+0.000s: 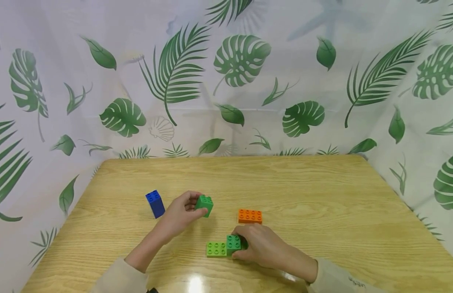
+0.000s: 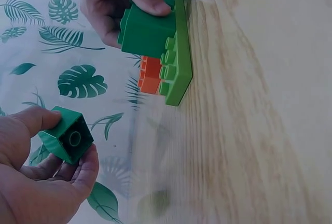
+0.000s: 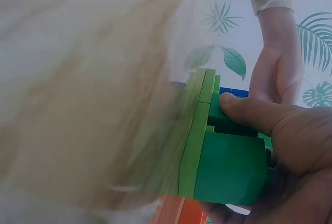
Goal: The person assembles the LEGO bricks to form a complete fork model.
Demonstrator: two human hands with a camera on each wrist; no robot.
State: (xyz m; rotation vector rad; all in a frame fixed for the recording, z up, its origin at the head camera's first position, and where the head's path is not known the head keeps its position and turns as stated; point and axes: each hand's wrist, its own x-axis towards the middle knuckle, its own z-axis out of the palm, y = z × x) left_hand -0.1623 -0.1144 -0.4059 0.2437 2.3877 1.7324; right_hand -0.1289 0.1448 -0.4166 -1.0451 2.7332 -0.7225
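Observation:
My left hand [image 1: 179,213] pinches a green building block [image 1: 203,206] between thumb and fingers, raised over the table; its hollow underside shows in the left wrist view. My right hand [image 1: 262,245] grips another green block [image 1: 233,244], which stands on a flat light-green building brick [image 1: 216,250] lying on the table. Bare studs stick up from the light-green brick to the left of that block. In the right wrist view, a further green block [image 3: 233,167] sits on the light-green base beside the one under the thumb; the right hand mostly hides it from the head view.
An orange brick [image 1: 250,216] with two rows of studs lies just beyond the right hand. A tall blue block [image 1: 155,204] is on the table left of the left hand. The wooden table [image 1: 303,183] meets a leaf-patterned cloth [image 1: 197,134] at its back and sides.

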